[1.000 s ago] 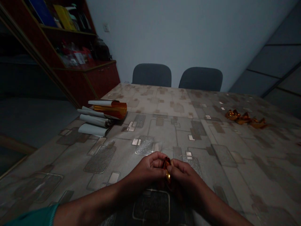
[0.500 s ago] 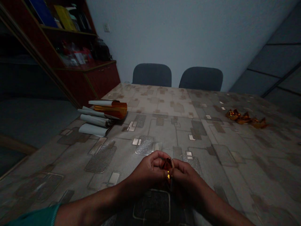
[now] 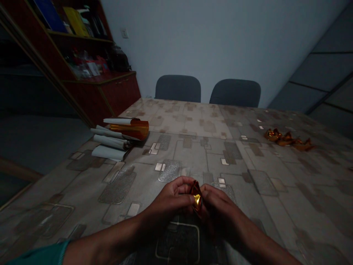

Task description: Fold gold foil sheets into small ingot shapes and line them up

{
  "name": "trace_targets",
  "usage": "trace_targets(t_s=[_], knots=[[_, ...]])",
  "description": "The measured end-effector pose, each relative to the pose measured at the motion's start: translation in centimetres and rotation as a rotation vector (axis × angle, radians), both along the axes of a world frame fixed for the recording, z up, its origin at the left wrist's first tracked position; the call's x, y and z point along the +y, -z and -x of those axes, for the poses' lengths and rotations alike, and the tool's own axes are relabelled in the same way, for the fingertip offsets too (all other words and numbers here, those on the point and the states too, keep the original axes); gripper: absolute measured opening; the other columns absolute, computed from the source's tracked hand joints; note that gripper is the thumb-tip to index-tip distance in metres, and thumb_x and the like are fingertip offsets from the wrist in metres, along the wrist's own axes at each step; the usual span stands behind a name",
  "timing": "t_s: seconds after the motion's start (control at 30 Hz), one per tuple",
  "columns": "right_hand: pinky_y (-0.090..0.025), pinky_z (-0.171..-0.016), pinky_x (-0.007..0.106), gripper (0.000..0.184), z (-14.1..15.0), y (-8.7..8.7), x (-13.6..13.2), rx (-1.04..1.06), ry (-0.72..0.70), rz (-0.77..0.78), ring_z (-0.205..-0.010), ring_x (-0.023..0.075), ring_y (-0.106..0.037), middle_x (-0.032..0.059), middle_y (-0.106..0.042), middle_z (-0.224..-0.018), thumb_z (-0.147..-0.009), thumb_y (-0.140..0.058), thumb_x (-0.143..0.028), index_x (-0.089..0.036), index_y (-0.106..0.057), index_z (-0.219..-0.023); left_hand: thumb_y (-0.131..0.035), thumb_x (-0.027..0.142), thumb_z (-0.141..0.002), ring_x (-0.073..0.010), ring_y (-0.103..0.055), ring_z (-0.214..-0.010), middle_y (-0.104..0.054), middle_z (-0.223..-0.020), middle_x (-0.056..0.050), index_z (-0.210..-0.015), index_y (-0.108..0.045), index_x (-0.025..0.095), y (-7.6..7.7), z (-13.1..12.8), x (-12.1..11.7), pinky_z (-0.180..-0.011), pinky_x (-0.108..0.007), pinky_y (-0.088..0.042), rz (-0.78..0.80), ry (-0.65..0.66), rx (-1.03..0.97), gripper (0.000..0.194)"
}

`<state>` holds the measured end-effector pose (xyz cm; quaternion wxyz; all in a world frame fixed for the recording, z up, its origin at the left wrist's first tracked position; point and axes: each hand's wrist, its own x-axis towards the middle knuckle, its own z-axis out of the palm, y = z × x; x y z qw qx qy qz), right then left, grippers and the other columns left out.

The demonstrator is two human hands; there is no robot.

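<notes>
Between my two hands is a small piece of folded gold foil paper (image 3: 196,200), shiny on the side facing me. My left hand (image 3: 176,195) pinches it from the left, thumb on the near face and fingers curled behind. From the right, my right hand (image 3: 217,200) has its fingers closed against the foil's right edge. Both hands are above the near edge of the patterned table (image 3: 190,154). Several folded gold foil pieces (image 3: 288,138) lie in a row at the right.
At the left lies a stack of folded sheets (image 3: 118,140), pale outside and gold inside. Two grey chairs (image 3: 178,88) stand behind the table against the wall. A red cabinet (image 3: 118,92) with filled shelves is at the back left.
The foil has turned a little and more of its shiny face shows. My right thumb has drawn back slightly to the right from it.
</notes>
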<state>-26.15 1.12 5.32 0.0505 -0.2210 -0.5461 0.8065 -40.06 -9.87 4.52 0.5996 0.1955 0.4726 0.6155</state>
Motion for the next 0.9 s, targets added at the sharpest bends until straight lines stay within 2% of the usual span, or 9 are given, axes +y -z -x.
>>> trace_targets(t_s=[0.2,0.33,0.4,0.47,0.53,0.63,0.7,0.9], knots=[[-0.032,-0.047,0.025,0.026,0.4,1.4,-0.2,-0.085,-0.005,-0.052,-0.052,0.0117,-0.046,-0.0003,-0.053,-0.066,-0.075,-0.071,-0.041,-0.02,-0.055,-0.078,-0.084,0.027,-0.069,-0.016,-0.066,-0.072,-0.067,-0.093,-0.006,-0.106,-0.058,0.016,0.8,-0.1,0.0,-0.066,-0.027,-0.049,-0.069,0.038,0.001,0.047],[-0.031,-0.042,0.023,0.029,0.3,0.9,-0.1,-0.082,0.001,-0.068,-0.047,0.0104,-0.045,-0.0015,-0.053,-0.063,-0.084,-0.063,-0.048,-0.021,-0.054,-0.081,-0.081,0.026,-0.072,-0.0119,-0.063,-0.067,-0.066,-0.09,-0.004,-0.106,-0.058,0.015,0.3,-0.1,0.0,-0.062,-0.023,-0.047,-0.017,-0.011,0.001,0.042],[-0.03,-0.041,0.023,0.03,0.1,0.3,0.1,-0.103,0.019,-0.104,-0.044,0.0105,-0.043,-0.0032,-0.052,-0.059,-0.089,-0.054,-0.051,-0.021,-0.055,-0.091,-0.079,0.024,-0.076,-0.0095,-0.062,-0.064,-0.066,-0.09,-0.003,-0.106,-0.058,0.016,-0.2,0.0,0.0,-0.061,-0.022,-0.047,0.011,-0.063,-0.04,0.038],[-0.032,-0.043,0.024,0.031,0.0,-0.3,0.4,-0.092,0.046,-0.155,-0.045,0.0111,-0.044,-0.0033,-0.054,-0.061,-0.091,-0.05,-0.048,-0.021,-0.054,-0.106,-0.077,0.023,-0.077,-0.0087,-0.061,-0.064,-0.065,-0.09,-0.003,-0.106,-0.058,0.015,-0.6,0.0,0.0,-0.062,-0.022,-0.047,0.008,-0.112,-0.098,0.035],[-0.036,-0.048,0.025,0.037,0.0,-0.6,0.6,-0.074,0.051,-0.248,-0.052,0.0121,-0.048,-0.0007,-0.059,-0.072,-0.085,-0.058,-0.04,-0.021,-0.052,-0.116,-0.076,0.021,-0.077,-0.0087,-0.062,-0.064,-0.065,-0.089,-0.003,-0.105,-0.058,0.015,-0.9,0.0,0.1,-0.062,-0.022,-0.048,0.0,-0.149,-0.148,0.034],[-0.042,-0.059,0.028,0.045,0.3,-0.5,0.6,-0.058,0.096,-0.463,-0.072,0.0175,-0.057,0.004,-0.062,-0.09,-0.071,-0.067,-0.022,-0.022,-0.057,-0.115,-0.075,0.018,-0.078,-0.0093,-0.063,-0.064,-0.067,-0.092,-0.006,-0.108,-0.056,0.014,-0.8,0.0,0.2,-0.064,-0.023,-0.05,0.01,-0.179,-0.198,0.036],[-0.044,-0.066,0.03,0.043,0.5,-0.4,0.6,-0.039,0.135,-0.553,-0.082,0.0204,-0.059,0.0059,-0.064,-0.098,-0.069,-0.065,-0.016,-0.023,-0.059,-0.112,-0.075,0.018,-0.079,-0.0098,-0.064,-0.064,-0.068,-0.095,-0.007,-0.11,-0.056,0.015,-0.6,0.0,0.2,-0.063,-0.023,-0.05,0.006,-0.18,-0.202,0.036],[-0.043,-0.064,0.03,0.022,0.6,-0.8,0.9,-0.03,0.143,-0.56,-0.072,0.0178,-0.056,0.0039,-0.064,-0.086,-0.08,-0.063,-0.023,-0.02,-0.064,-0.102,-0.074,0.024,-0.082,-0.0115,-0.065,-0.064,-0.067,-0.091,-0.005,-0.103,-0.056,0.015,-0.1,0.1,-0.1,-0.062,-0.025,-0.051,-0.032,-0.118,-0.111,0.029]])
